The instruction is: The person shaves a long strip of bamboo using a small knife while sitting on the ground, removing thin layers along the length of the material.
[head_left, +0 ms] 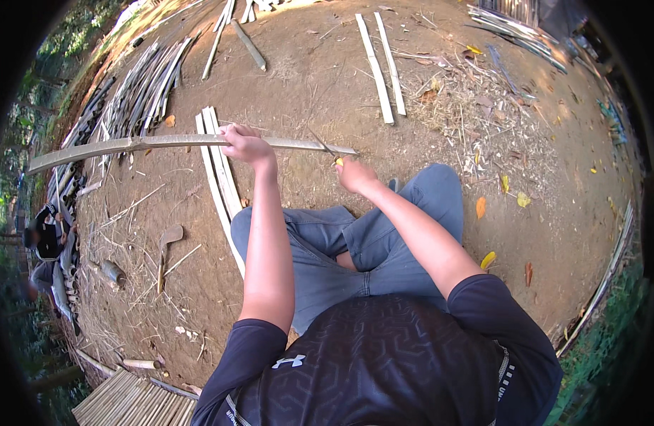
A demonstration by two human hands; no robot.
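Observation:
I sit cross-legged on bare earth. My left hand (246, 145) is closed around a long split bamboo strip (174, 140), which runs crosswise in front of me, its longer part reaching out to the left. Near the strip's right end, my right hand (356, 174) grips a knife (321, 143) with a yellow handle part showing at the fist. The thin blade points up and left across the strip; whether its edge bites into the bamboo is too small to tell.
Pale bamboo strips (212, 160) lie by my left knee, and two more strips (374, 67) ahead. A heap of split bamboo (139, 96) stretches along the left. A wide-bladed tool (171, 236) rests on the ground, a person (50, 238) beyond it. Shavings (458, 106) litter the right.

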